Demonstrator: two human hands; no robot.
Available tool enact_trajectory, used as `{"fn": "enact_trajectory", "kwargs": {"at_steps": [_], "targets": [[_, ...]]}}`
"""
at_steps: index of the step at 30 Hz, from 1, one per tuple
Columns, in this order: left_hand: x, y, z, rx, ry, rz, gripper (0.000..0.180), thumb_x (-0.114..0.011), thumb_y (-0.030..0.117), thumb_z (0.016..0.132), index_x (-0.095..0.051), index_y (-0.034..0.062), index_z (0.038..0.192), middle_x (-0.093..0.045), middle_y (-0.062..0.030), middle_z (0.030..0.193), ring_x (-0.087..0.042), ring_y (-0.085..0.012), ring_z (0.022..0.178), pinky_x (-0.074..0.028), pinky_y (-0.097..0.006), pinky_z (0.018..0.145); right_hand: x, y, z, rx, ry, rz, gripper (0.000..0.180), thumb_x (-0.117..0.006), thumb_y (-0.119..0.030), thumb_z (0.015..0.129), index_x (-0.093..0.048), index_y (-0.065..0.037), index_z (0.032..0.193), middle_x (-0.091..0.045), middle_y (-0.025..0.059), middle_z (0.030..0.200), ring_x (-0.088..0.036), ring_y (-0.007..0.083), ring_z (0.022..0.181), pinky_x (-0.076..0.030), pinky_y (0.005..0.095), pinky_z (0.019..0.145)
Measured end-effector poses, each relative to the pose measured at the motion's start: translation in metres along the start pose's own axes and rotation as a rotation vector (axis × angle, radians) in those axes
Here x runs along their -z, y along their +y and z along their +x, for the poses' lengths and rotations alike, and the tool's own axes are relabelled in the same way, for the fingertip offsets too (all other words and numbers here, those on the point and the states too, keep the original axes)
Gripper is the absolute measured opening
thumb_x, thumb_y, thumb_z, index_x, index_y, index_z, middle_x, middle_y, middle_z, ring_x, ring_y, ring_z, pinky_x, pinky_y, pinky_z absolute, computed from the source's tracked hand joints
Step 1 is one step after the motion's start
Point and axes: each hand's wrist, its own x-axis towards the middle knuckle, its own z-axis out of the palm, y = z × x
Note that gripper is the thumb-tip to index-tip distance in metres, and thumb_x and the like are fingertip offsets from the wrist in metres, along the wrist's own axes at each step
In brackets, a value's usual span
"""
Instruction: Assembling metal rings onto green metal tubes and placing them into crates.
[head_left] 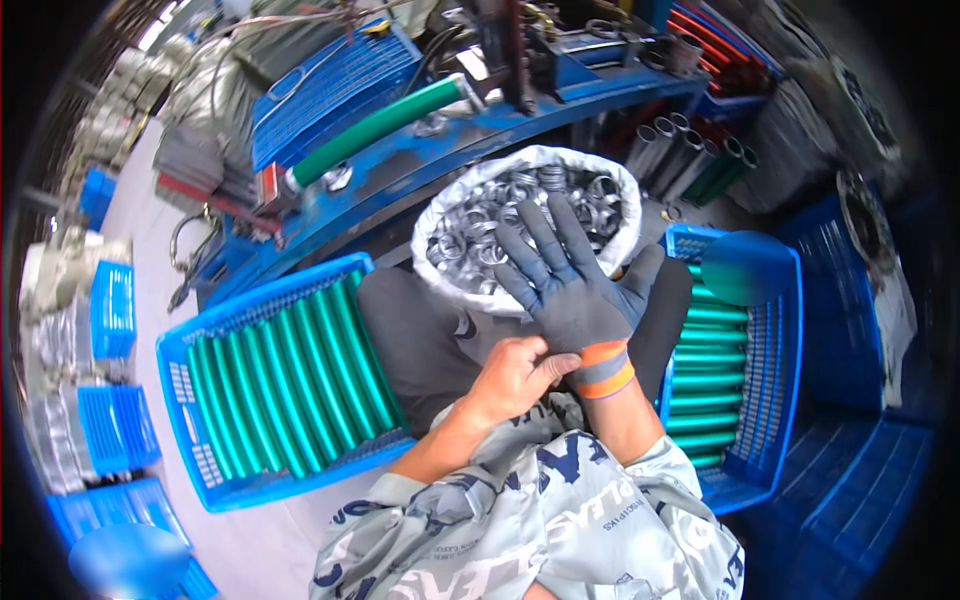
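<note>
My right hand wears a dark grey work glove with an orange and grey cuff. Its fingers are stretched out and spread, in front of a white-lined round container full of shiny metal rings. My bare left hand is closed at the wrist of that glove, thumb and fingers pinching the cuff's edge. Both hands are above my lap. Beside my left leg, a blue crate holds several green tubes. Another blue crate on my right holds more green tubes.
Ahead stands a blue metal workbench with a long green tube lying across a fixture. Several open-ended metal tubes are grouped behind the right crate. Stacked blue baskets line the far left, and more blue crates sit at right.
</note>
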Motion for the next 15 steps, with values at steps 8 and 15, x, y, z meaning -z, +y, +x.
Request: {"fn": "enact_trajectory", "kwargs": {"at_steps": [8,15], "targets": [[0.045,0.008,-0.020,-0.233,-0.165,0.226,0.043,-0.078,0.032,0.110,-0.066,0.0010,0.083,-0.064,-0.0222,0.075,-0.064,-0.0441,0.067,-0.047,-0.051,0.061,0.014,0.021,0.029,-0.005,-0.108,-0.109,0.125,-0.049,-0.095,0.100,-0.015,-0.013,0.187,-0.014,0.0260,0.192,-0.016,0.0554,0.175,-0.008,0.0719,0.141],[0.048,0.002,-0.042,-0.331,-0.123,0.199,0.046,-0.082,0.027,0.107,-0.061,-0.0002,0.076,-0.058,-0.0185,0.067,-0.059,-0.0394,0.058,-0.044,-0.048,0.056,0.003,0.043,0.041,-0.374,-0.435,0.366,0.140,-0.053,-0.101,0.092,-0.010,-0.008,0.187,-0.019,0.0285,0.191,-0.027,0.0543,0.172,-0.016,0.0673,0.141]]}}
